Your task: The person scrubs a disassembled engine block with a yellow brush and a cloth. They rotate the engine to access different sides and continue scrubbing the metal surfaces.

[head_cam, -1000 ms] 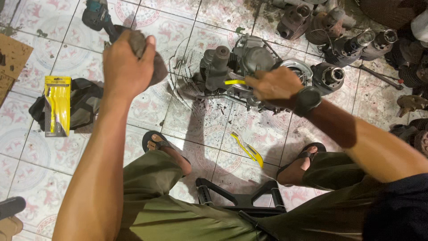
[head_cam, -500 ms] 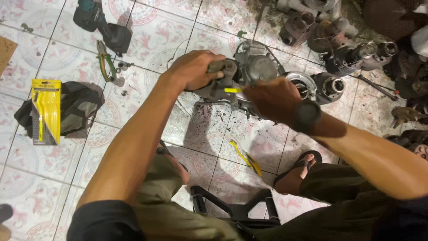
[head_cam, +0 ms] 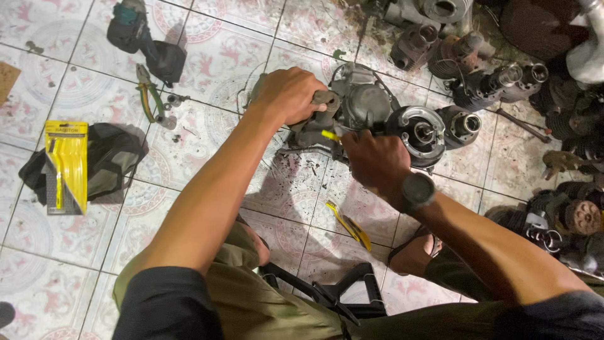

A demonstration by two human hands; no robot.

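— Left hand clamped over the near end of the grey engine block, fingers wrapped round a stubby cylinder. Right hand closed on a yellow-handled tool, tip pressed into the casing just ahead of the knuckles.

— Weight?

— Cast metal, so likely heavy and rigid; probably greasy, hence slippery. Best gripped at the cylinder or under the round flange beside the right hand.

— Surface?

— Patterned tiled floor, gritty beneath the block. Pliers well left of the left hand; more engine parts crowded beyond the right.
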